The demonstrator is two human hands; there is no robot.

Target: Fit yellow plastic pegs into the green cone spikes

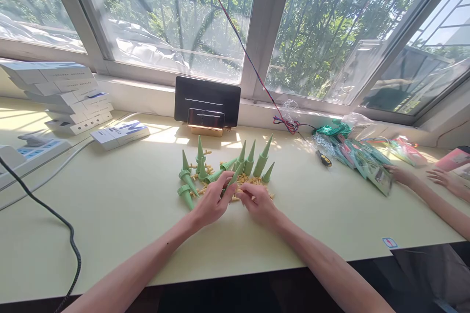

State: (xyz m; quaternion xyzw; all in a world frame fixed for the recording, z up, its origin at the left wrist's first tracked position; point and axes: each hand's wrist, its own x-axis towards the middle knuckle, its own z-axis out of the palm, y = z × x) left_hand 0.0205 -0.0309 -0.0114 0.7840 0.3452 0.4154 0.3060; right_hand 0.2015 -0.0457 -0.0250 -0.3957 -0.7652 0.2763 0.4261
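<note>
My left hand (pixel 215 199) is closed around a green cone (pixel 236 174), which leans with its tip up and to the right. Just right of it, my right hand (pixel 259 201) has its fingers pinched together near the cone; whatever they hold is too small to make out. Small yellow pegs (pixel 257 180) lie in a loose pile behind and between the hands. Several green cones stand upright behind the pile, the tallest one (pixel 263 156) at the right. Other green cones lie tilted at the left, among them one with a collar (pixel 186 196) near my left wrist.
A tablet (pixel 207 100) and a phone (pixel 206 119) stand near the window. White boxes (pixel 79 95) and a power strip (pixel 44 150) are at left. Green packets (pixel 363 159) and a yellow-black cutter (pixel 323 158) lie right, near another person's hands (pixel 402 175).
</note>
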